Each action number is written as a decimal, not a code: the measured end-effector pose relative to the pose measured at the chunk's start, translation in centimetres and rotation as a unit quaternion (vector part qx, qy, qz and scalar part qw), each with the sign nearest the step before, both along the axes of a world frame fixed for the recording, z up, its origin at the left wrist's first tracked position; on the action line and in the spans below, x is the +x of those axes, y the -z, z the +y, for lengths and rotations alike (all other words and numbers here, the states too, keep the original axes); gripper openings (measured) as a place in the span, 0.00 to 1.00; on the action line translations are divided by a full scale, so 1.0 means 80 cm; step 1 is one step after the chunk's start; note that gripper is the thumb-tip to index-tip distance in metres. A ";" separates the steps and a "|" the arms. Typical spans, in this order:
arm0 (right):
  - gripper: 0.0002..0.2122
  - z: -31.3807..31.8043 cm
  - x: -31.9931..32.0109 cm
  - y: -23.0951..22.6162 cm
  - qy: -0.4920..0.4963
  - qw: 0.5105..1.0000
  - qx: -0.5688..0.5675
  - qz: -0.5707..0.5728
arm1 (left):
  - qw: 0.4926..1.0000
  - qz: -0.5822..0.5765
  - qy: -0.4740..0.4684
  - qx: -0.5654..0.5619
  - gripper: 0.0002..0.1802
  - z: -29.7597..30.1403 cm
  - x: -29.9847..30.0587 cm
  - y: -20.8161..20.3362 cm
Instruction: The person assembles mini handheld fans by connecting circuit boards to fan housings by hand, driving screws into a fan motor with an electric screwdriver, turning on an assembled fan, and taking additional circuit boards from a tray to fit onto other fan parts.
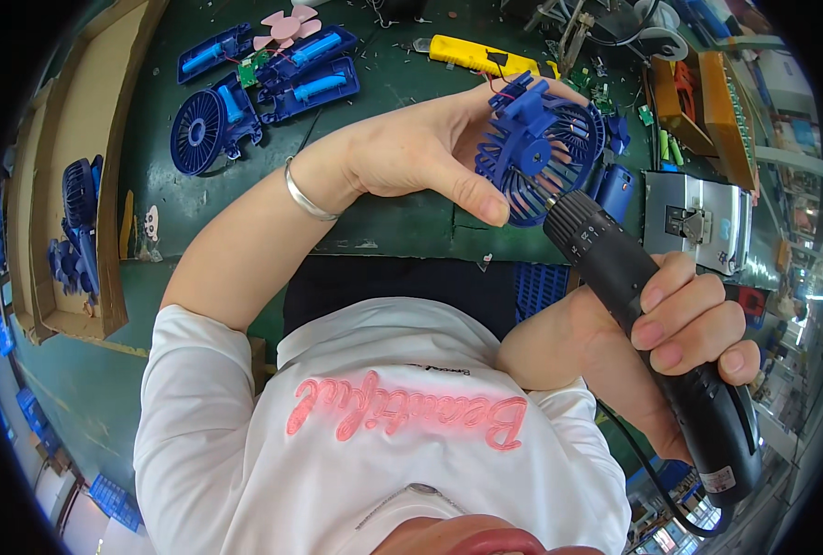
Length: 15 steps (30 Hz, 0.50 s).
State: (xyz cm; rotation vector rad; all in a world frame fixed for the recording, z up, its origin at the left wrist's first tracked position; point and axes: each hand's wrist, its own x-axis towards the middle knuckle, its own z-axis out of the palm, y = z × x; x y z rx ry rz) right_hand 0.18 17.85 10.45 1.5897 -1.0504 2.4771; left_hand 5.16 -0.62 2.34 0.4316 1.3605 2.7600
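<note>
My left hand (407, 153) reaches across above the green work table, thumb and fingers round a blue plastic fan cage (527, 153). Short red and black wires show at the cage's upper edge. A black corded electric screwdriver (606, 252) is in my right hand (693, 324), tilted up and to the left. Its bit meets the cage near the hub; whether it sits in a screw is too small to tell. Just right of the cage lies a blue cylindrical part (615, 191), partly hidden behind it.
Blue handle shells with batteries (323, 85), a round fan grille (198, 131) and pink fan blades (289, 28) lie at the far left. A yellow utility knife (471, 54) rests behind my left hand. A cardboard tray (111, 250) stands left, a metal case (712, 222) right.
</note>
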 end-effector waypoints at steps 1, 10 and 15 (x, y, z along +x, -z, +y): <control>0.30 0.000 0.001 0.001 0.006 1.000 0.000 0.004 | 1.000 0.013 -0.004 -0.004 0.58 0.001 -0.001 0.004; 0.30 0.023 0.013 -0.010 0.068 0.996 -0.045 0.019 | 0.997 0.018 0.064 0.026 0.56 -0.001 0.004 -0.007; 0.29 0.013 0.015 -0.012 0.101 0.994 -0.037 -0.020 | 0.997 0.004 0.080 -0.003 0.68 0.006 0.004 -0.005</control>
